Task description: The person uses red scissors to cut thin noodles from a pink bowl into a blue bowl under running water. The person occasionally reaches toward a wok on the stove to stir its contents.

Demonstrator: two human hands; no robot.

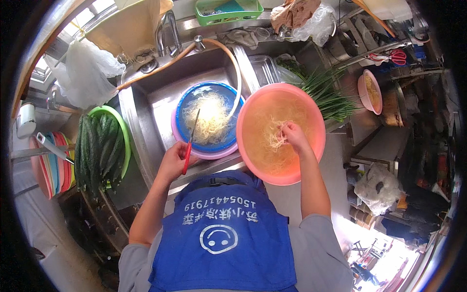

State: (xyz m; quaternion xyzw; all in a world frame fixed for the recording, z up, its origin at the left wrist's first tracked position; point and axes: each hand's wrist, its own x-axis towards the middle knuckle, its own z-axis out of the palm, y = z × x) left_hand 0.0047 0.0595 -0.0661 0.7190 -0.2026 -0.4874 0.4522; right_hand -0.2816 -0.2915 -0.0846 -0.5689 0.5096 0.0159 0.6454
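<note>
My left hand [177, 160] grips a pair of scissors by their red handles [187, 157]. Their blades point up and away from me, above the near left part of a blue basin [178, 118]. Water and a heap of pale, noodle-like strands [209, 115] fill that basin, which sits inside a purple one [215, 156] in a steel sink. Inside a large pink basin [240, 137] to the right, my right hand [290, 133] pinches a tangled bunch of similar strands [275, 137]. More strands lie in the yellowish water below it.
A hose [239, 80] runs over the sink [155, 98] into the blue basin. Cucumbers [98, 149] overfill a green basin [127, 142] at the left. Long green stalks [330, 95] lie behind the pink basin. Farther right are a small pink bowl [361, 91] and red-handled scissors [397, 57].
</note>
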